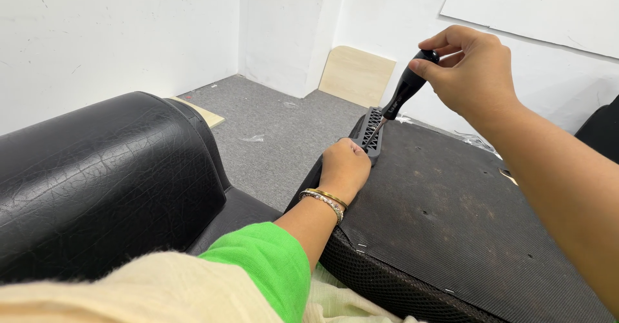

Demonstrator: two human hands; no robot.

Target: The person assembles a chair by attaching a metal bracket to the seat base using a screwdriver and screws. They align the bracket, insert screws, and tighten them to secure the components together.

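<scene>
The black sofa (109, 181) lies on its side, its mesh underside (451, 213) beneath my fingers. My left hand (345, 168) closes around the black plastic foot (373, 129). My right hand (471, 71) wraps the screwdriver (403, 94) handle, its tip touching the foot just above my left fingers.

The one camera sat on my head, looking down and forward along my arms. It was close enough that my left hand (345, 167) and right hand (474, 71) filled the middle, with the grey floor (284, 136) and white wall (116, 33) beyond
</scene>
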